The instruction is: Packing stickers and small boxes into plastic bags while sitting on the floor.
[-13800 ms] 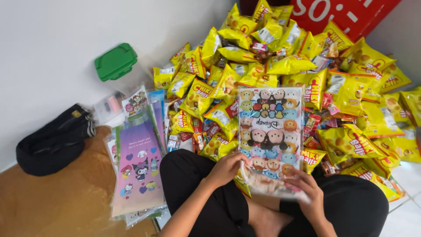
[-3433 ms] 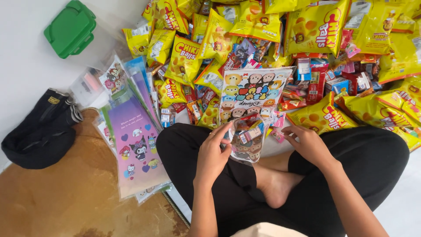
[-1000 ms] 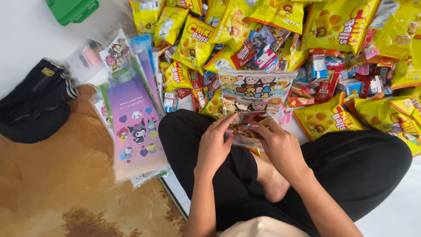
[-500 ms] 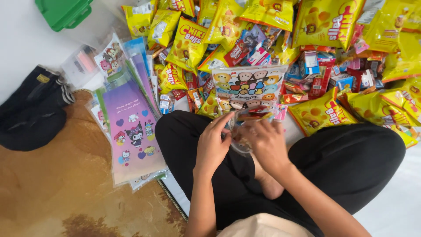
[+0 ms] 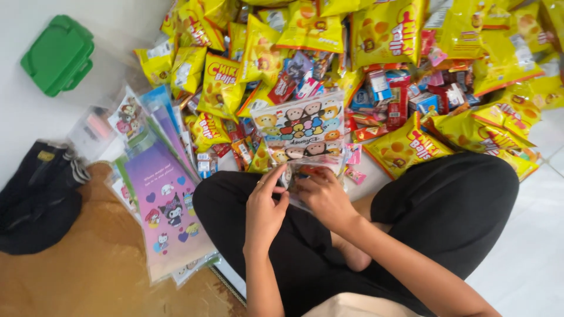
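A clear plastic gift bag printed with rows of small cartoon characters (image 5: 299, 126) lies across my lap, its far end reaching toward the snack pile. My left hand (image 5: 265, 208) grips the near left edge of the bag at its mouth. My right hand (image 5: 320, 194) is closed on the near right part of the same bag, fingers pressed into it where small red snack packs show through the plastic. Both hands sit close together above my crossed legs in black trousers (image 5: 446, 217).
A big heap of yellow snack bags (image 5: 388, 35) and small red and blue packets (image 5: 405, 97) fills the floor ahead. A stack of cartoon gift bags (image 5: 167, 205) lies to my left, beside a black bag (image 5: 38, 199), a green lid (image 5: 59, 56) and a brown mat (image 5: 88, 282).
Over the last second both hands stayed on the bag's near end, with the right hand working further into its mouth. Much earlier the bag was held up flat in front of me.
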